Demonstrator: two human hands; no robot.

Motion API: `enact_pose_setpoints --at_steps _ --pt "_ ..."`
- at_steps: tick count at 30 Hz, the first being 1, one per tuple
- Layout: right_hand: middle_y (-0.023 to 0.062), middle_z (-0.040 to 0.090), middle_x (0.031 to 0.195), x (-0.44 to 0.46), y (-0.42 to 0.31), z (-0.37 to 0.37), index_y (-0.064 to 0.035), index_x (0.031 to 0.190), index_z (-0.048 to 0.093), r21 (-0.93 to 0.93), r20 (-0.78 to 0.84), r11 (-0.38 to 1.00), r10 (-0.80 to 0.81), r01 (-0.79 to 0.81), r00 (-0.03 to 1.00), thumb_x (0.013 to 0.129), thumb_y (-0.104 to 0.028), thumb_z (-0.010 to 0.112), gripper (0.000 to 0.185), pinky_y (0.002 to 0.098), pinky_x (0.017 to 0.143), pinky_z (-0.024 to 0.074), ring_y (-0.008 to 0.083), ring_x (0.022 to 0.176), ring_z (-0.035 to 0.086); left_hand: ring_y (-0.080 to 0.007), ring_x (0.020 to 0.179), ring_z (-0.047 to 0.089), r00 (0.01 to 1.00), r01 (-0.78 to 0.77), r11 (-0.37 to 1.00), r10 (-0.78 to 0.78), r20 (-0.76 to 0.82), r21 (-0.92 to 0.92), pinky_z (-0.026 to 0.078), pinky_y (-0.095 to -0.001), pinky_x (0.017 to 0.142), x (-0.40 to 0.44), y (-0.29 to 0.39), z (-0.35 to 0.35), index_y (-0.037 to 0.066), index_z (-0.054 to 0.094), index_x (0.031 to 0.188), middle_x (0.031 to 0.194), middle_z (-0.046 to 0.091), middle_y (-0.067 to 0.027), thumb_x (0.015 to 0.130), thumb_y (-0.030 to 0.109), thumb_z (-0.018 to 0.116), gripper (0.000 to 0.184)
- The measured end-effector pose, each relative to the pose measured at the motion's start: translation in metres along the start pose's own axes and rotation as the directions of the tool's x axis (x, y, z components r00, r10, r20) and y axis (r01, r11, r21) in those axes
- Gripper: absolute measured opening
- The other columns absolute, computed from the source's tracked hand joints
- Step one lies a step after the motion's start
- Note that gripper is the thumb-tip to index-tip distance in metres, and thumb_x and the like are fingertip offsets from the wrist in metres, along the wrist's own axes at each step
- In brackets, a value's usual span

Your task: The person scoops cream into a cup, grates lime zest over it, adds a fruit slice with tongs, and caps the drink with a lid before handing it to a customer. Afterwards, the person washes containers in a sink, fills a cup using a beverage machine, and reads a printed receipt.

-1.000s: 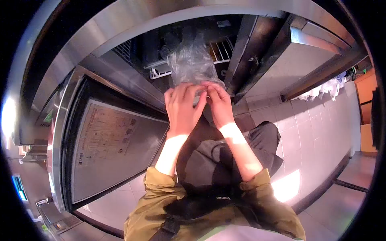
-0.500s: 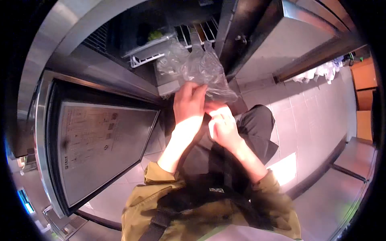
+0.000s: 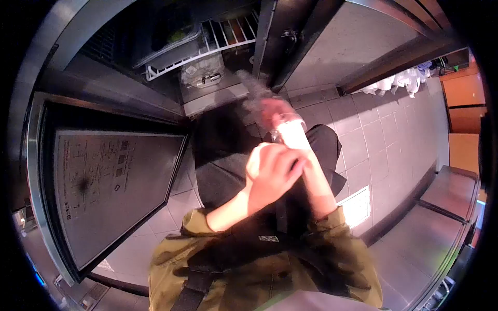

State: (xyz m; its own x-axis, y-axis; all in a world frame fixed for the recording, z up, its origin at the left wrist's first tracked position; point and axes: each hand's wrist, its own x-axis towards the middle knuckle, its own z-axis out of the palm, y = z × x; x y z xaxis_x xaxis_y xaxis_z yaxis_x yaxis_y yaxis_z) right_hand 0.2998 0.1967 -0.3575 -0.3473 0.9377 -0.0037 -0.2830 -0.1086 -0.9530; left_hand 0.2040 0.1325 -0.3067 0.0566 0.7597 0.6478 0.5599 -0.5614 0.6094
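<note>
A clear plastic glove [image 3: 254,88] is on my right hand [image 3: 277,114], its loose fingertips sticking out toward the fridge. Motion smears that hand, so how its fingers are set cannot be made out. My left hand [image 3: 272,168] lies across the right wrist, fingers curled in around it at the glove's cuff. What exactly sits between those fingertips is partly hidden. Beyond the hands, a clear container [image 3: 203,72] with a metal clip-like part rests at the bottom of the open fridge, under a white wire shelf [image 3: 207,53].
On the left, the fridge door [image 3: 116,181] with a printed label stands open. A tray [image 3: 168,54] holding something green sits on the shelf. My bent knees [image 3: 223,155] are below my hands. Steel cabinets [image 3: 430,223] line the right side.
The right hand has gone into the glove and moved up and forward. My left hand has shifted down and right, from the glove's upper part to the right wrist.
</note>
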Motion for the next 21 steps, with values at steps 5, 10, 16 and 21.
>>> enact_pose_setpoints --at_steps 5,10,16,21 --pt "0.0184 0.058 0.101 -0.016 0.023 -0.005 0.0009 0.102 0.052 0.561 -0.112 0.821 0.207 -0.11 0.972 0.088 -0.022 0.044 0.028 0.036 0.079 0.048 0.0256 0.09 0.059 -0.0287 0.084 0.055 0.974 0.184 0.983 -0.179 0.142 -0.025 0.044 -0.0361 0.074 -0.019 -0.037 0.017 0.002 0.056 0.088 0.088 0.057 -0.0133 0.065 0.024 0.075 0.037" --pt "0.0174 0.057 0.109 -0.029 0.06 -0.028 0.0012 0.114 0.048 0.917 -0.01 0.395 0.16 -0.055 0.987 0.092 -0.029 0.041 0.038 0.0396 0.09 0.0439 0.0269 0.101 0.055 -0.0294 0.079 0.056 0.948 0.042 0.999 -0.038 0.317 -0.005 0.045 -0.0352 0.071 -0.022 -0.046 0.025 0.001 0.057 0.086 0.081 0.059 -0.0125 0.069 0.004 0.061 0.018" --pt "0.0174 0.028 0.14 -0.01 0.099 -0.021 -0.0078 0.138 0.024 0.951 0.157 0.262 0.041 -0.162 0.987 0.081 -0.067 0.034 0.083 0.0511 0.1 0.0301 0.0352 0.121 0.039 -0.0252 0.079 0.055 0.905 -0.043 0.997 0.064 0.421 -0.06 0.043 -0.0339 0.072 -0.021 -0.027 0.024 0.004 0.055 0.085 0.08 0.054 -0.0086 0.067 0.003 0.055 0.018" --pt "0.0143 0.014 0.145 -0.004 0.046 -0.001 -0.0228 0.14 0.02 0.932 0.204 0.294 0.058 -0.212 0.977 0.077 -0.073 0.028 0.081 0.0663 0.098 0.0166 0.0454 0.129 0.015 -0.0273 0.079 0.055 0.902 -0.027 0.994 0.07 0.427 -0.105 0.045 -0.0341 0.069 -0.03 -0.029 0.025 0.003 0.054 0.079 0.08 0.054 -0.0106 0.066 0.0 0.054 0.014"
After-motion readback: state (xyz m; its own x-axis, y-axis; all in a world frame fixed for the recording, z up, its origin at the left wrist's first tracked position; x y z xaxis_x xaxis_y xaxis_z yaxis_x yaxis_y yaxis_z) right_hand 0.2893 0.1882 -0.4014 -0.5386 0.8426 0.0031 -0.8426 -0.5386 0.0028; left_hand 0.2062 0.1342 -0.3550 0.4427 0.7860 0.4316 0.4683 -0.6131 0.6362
